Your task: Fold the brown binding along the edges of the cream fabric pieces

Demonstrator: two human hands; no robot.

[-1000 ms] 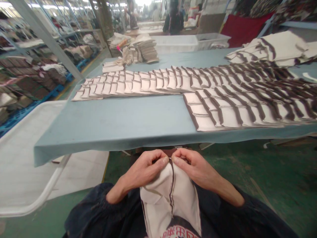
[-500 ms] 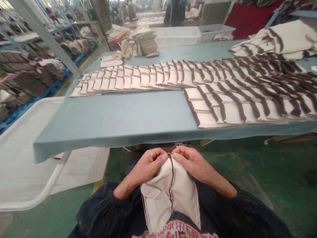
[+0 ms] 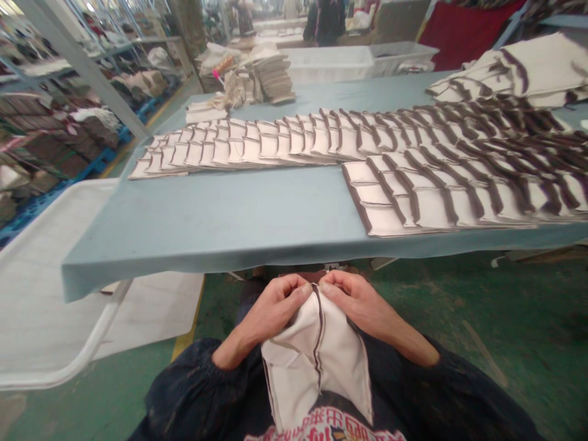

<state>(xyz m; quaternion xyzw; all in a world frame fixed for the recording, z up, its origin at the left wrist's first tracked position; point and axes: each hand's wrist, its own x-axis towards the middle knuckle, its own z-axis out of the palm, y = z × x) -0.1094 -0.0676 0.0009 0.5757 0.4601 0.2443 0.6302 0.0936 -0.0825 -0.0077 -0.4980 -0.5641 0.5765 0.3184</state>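
Note:
In my lap hangs a cream fabric piece [image 3: 342, 349] with a dark brown seam running down its middle. My left hand [image 3: 285, 301] pinches its top edge just left of the seam, thumb against fingers. Just to the right of the seam, my right hand [image 3: 351, 300] grips the same edge in a like pinch. The two hands are close together, with a small gap at the seam's top end. The fabric's lower part drapes over my dark apron, spreading to both sides.
A table with a pale blue cloth [image 3: 220, 214] stands in front of me. On it lie overlapping rows of cream and brown fabric pieces [image 3: 427, 205]. Behind are a stack of cloth [image 3: 273, 76] and white plastic bins [image 3: 331, 64]. A white-framed cart [image 3: 87, 349] stands at left.

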